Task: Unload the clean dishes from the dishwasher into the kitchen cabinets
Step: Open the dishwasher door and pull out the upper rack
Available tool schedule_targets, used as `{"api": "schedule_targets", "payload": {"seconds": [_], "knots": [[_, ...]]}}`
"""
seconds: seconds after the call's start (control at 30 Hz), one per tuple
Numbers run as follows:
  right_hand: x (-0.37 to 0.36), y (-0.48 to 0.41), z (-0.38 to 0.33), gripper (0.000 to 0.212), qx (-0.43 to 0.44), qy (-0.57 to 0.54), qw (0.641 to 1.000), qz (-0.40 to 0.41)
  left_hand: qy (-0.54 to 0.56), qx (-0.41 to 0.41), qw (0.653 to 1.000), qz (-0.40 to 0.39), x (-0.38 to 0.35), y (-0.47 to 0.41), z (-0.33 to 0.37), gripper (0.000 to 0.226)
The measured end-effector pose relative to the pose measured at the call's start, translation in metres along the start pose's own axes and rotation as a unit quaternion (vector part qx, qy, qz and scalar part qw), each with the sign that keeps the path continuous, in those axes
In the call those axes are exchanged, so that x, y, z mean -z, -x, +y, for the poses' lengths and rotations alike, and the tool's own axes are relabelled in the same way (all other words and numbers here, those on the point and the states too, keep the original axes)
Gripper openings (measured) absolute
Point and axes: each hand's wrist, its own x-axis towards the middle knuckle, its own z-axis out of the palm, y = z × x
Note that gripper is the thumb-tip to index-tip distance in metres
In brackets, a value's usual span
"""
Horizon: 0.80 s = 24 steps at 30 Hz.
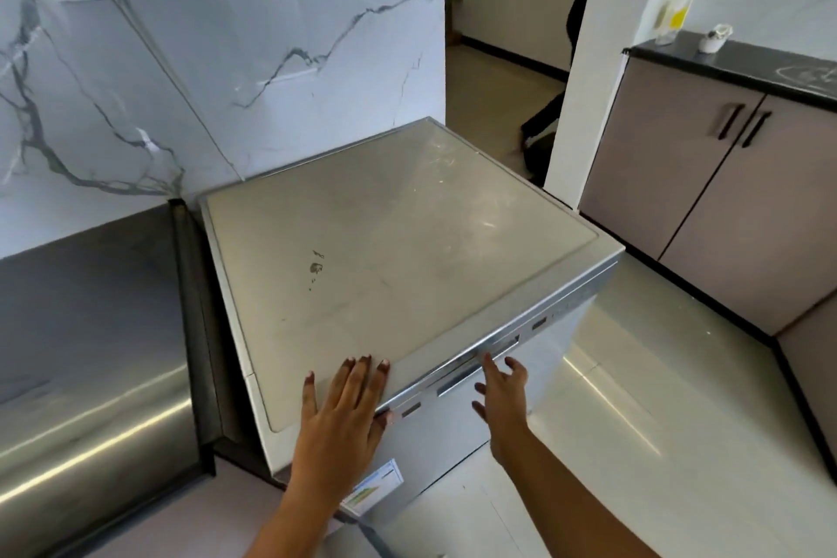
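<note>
Head view: boxy silver-grey metal dishwasher (407, 267) sits dead centre, door shut. Your left hand (344, 403) lies flat and open on its top at 6 o'clock; right hand (502, 390) open, fingers spread at the recessed chrome door handle (475, 360). Expect a stiff, sprung, slick door; hook the handle's centre.
</note>
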Motion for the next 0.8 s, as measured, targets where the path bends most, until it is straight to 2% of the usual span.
{"api": "schedule_targets", "payload": {"seconds": [0.13, 0.27, 0.4, 0.6, 0.7, 0.8], "knots": [[-0.016, -0.001, 0.016, 0.048, -0.075, -0.096, 0.99, -0.068, 0.002, -0.002, 1.0, 0.005, -0.001, -0.003, 0.003, 0.053], [-0.028, -0.003, 0.016, 0.038, -0.088, -0.23, 0.967, -0.071, -0.011, -0.018, 1.0, 0.018, -0.007, -0.004, 0.001, 0.058], [-0.028, -0.005, 0.014, 0.025, -0.091, -0.293, 0.949, -0.067, -0.028, -0.023, 0.999, 0.027, -0.01, -0.005, -0.001, 0.058], [-0.021, -0.004, 0.015, 0.023, -0.094, -0.274, 0.953, -0.085, -0.036, -0.025, 0.999, 0.012, -0.008, -0.005, -0.004, 0.059], [-0.018, -0.007, 0.013, 0.021, -0.079, -0.233, 0.964, -0.099, -0.043, -0.041, 0.998, 0.036, -0.009, -0.006, -0.005, 0.059], [-0.016, -0.008, 0.014, 0.022, -0.067, -0.219, 0.968, -0.107, -0.041, -0.048, 0.997, 0.052, -0.01, -0.005, -0.005, 0.074]]}}
